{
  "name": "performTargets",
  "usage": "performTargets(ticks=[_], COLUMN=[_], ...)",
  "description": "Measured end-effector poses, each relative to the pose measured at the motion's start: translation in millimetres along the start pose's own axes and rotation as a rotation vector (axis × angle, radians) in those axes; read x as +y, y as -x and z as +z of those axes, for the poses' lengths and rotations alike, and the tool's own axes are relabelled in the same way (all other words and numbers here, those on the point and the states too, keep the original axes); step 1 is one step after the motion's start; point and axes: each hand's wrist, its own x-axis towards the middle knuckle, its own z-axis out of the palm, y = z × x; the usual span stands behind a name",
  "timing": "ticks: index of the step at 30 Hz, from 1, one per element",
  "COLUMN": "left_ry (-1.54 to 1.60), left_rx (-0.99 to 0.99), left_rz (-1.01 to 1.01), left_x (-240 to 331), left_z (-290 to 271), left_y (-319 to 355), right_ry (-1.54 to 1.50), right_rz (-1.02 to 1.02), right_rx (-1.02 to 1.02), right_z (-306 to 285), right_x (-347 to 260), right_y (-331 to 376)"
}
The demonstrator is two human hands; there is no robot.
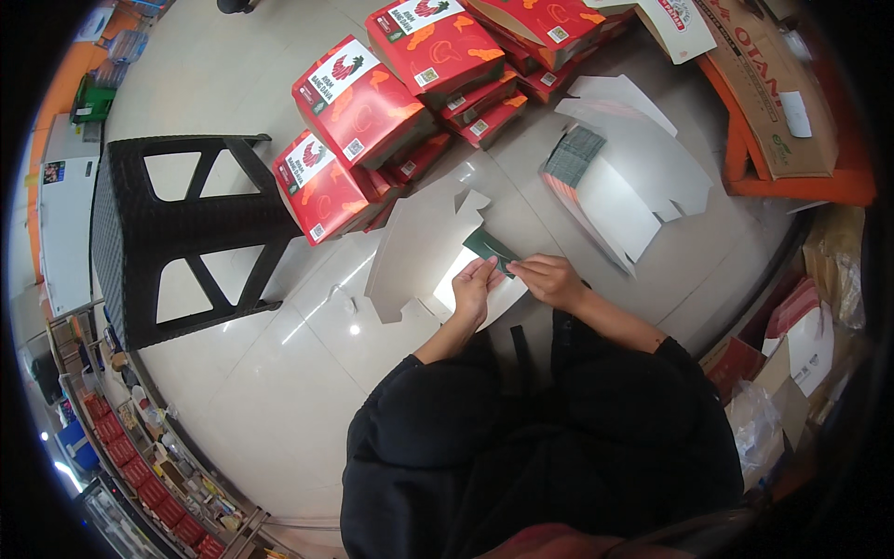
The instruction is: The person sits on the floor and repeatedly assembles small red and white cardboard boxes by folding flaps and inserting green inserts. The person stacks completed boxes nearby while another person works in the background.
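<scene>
Between my two hands is a small dark green sheet (488, 248), slightly curled. My left hand (473, 287) pinches its lower left edge, and my right hand (549, 281) pinches its right corner. Beneath them on the floor lies an unfolded carton blank (414, 244), its pale inner side up. To the right, more flat carton blanks (652, 168) lie in a pile, pale side up. A stack of dark green sheets (575, 154) rests on that pile's left part.
Folded red cartons (368, 102) are stacked ahead on the tiled floor. A black plastic stool (116, 242) lies on its side at left. At far right a brown cardboard box (778, 102) sits on an orange stand (745, 172), with plastic bags (754, 424) nearer me. Shelves (140, 419) line the lower left.
</scene>
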Motion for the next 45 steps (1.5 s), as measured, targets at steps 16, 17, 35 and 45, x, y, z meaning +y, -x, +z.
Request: performTargets(ticks=[16,17,35,45], left_ry=[-0.414,-0.461,-1.222,-1.655], left_rx=[-0.410,-0.461,-0.516,-0.416], left_rz=[0.019,-0.043,0.409,0.876], left_x=[35.3,50.9,130.6,122.4], left_z=[15.5,20.7,31.3,25.0], left_y=[20.4,26.1,68.7,79.7], right_ry=[-0.547,-0.678,-0.259,-0.460], right_rz=[0.686,0.782,0.657,0.860], right_rx=[0.291,0.258,-0.194,-0.091], right_z=[-19.5,-29.1,-46.1,-31.0], right_x=[39.4,47.0,8.8,-3.2], right_y=[-17.6,-22.5,-56.1,-55.1])
